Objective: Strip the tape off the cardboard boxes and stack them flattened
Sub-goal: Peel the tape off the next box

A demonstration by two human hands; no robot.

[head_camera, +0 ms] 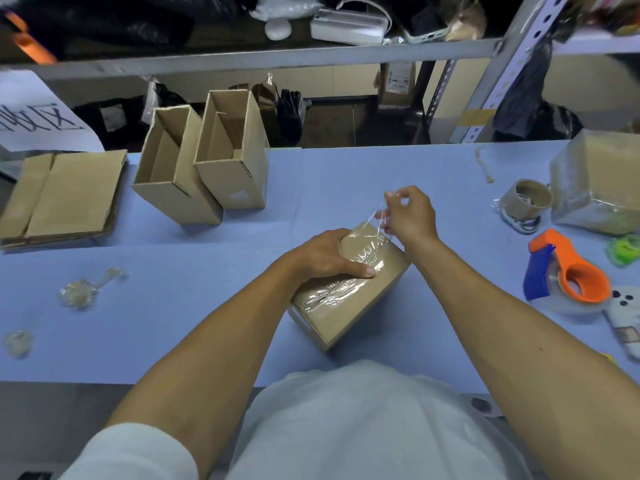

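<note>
On the table (346,174), the taped box (349,299) lay near the front edge at the middle, with two open boxes (204,161) behind it to the left. A flattened box (65,195) lay further left, just beside them. The tape dispenser (568,271) sat to the right, with an empty tape core (526,199) behind it, and tape scraps (79,291) lay at the front left.
</note>
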